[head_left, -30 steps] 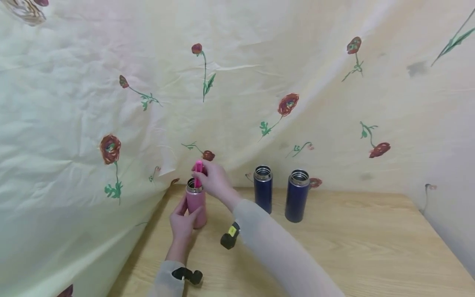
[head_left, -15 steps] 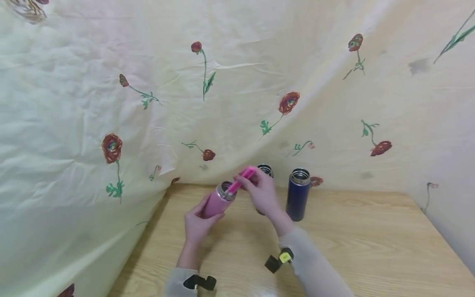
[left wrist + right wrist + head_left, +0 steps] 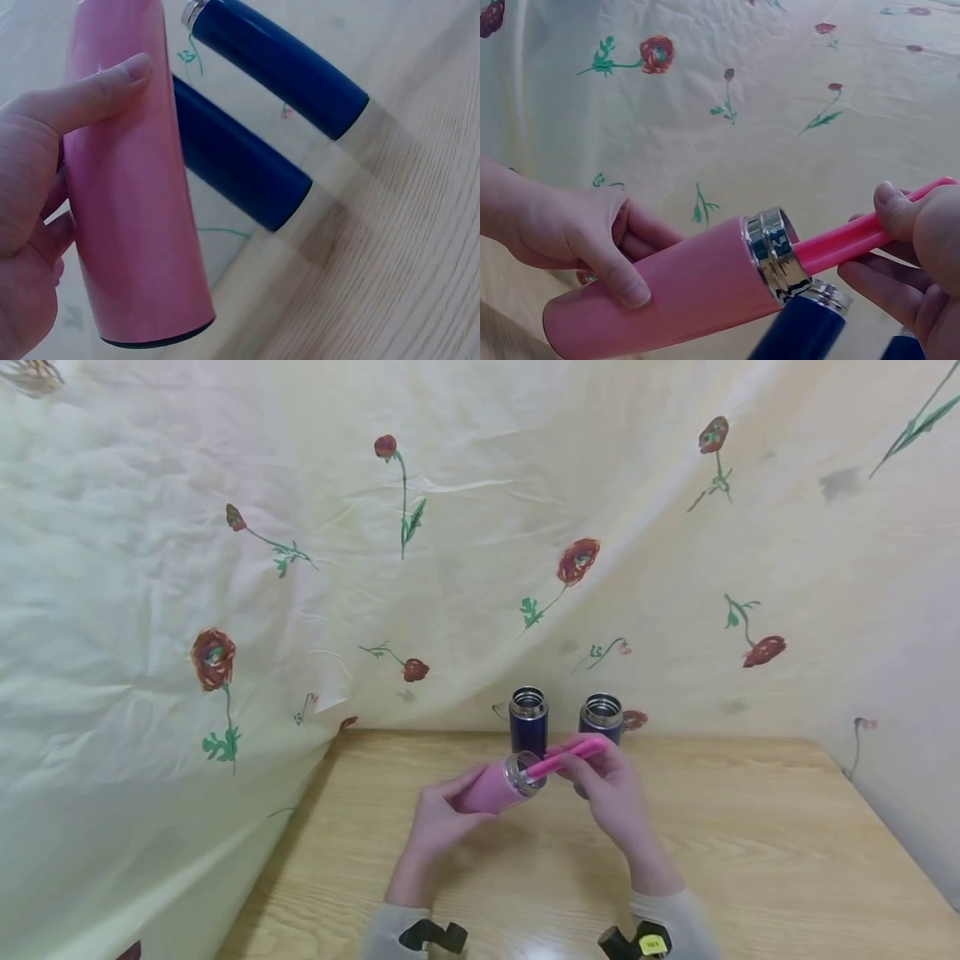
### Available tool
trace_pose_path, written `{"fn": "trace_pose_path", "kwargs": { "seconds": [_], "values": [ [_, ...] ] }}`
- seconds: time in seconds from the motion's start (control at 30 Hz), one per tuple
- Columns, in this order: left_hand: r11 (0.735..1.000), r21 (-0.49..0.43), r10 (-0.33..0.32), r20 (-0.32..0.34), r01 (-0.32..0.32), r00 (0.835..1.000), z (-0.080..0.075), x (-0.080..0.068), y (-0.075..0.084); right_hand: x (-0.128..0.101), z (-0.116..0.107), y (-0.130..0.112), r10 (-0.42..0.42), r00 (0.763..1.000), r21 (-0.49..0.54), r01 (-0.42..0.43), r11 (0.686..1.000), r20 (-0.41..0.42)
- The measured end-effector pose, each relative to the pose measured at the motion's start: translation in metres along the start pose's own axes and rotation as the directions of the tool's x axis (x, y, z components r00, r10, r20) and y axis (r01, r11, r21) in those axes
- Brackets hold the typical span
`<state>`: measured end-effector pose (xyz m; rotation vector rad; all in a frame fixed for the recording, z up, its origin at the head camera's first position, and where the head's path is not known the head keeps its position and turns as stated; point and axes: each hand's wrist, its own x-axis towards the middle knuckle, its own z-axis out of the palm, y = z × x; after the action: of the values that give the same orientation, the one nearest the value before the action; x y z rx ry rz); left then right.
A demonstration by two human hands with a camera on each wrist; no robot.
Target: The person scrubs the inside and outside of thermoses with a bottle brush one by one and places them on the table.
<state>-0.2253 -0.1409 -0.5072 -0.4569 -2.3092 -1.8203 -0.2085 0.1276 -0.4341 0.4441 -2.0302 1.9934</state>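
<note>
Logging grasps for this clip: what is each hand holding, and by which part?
Left hand grips the pink bottle around its body. Right hand pinches the pink stick by its outer end; the other end sits in the bottle's mouth.

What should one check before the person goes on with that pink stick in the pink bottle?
1. Left hand grips the pink bottle firmly: ok, fingers wrap round its body in both wrist views.
2. Right hand holds the pink stick: ok, pinched at its outer end.
3. Stick's tip is inside the bottle's steel mouth: ok.
4. Bottle's tilt: lies near sideways, lifted off the wooden table; ok only if empty, contents cannot tell.
5. Two dark blue bottles stand upright and open just behind the hands: ok, though close to them.
6. How deep the stick reaches: cannot tell.
</note>
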Motion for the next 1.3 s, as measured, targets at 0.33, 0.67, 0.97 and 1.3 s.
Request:
{"fn": "trace_pose_path", "kwargs": {
  "seconds": [0.33, 0.67, 0.97, 1.3],
  "values": [
    [0.996, -0.014, -0.082, 0.096, 0.083, 0.992, 0.014, 0.002, -0.003, -0.008, -0.015, 0.006, -0.099, 0.995, 0.031, 0.098, 0.995, 0.020],
    [0.997, -0.068, -0.029, 0.145, 0.039, 0.989, 0.018, 0.000, -0.003, -0.012, -0.025, -0.004, -0.063, 0.998, -0.028, 0.063, 0.998, -0.021],
    [0.998, -0.058, -0.013, 0.133, 0.021, 0.991, 0.021, -0.001, -0.001, -0.018, -0.036, -0.024, -0.037, 0.983, -0.011, 0.035, 0.999, -0.183],
    [0.998, -0.043, 0.041, 0.050, -0.039, 0.998, 0.022, 0.001, -0.002, -0.027, -0.043, -0.048, -0.081, 0.921, 0.105, 0.130, 0.986, -0.381]
  ]
}}
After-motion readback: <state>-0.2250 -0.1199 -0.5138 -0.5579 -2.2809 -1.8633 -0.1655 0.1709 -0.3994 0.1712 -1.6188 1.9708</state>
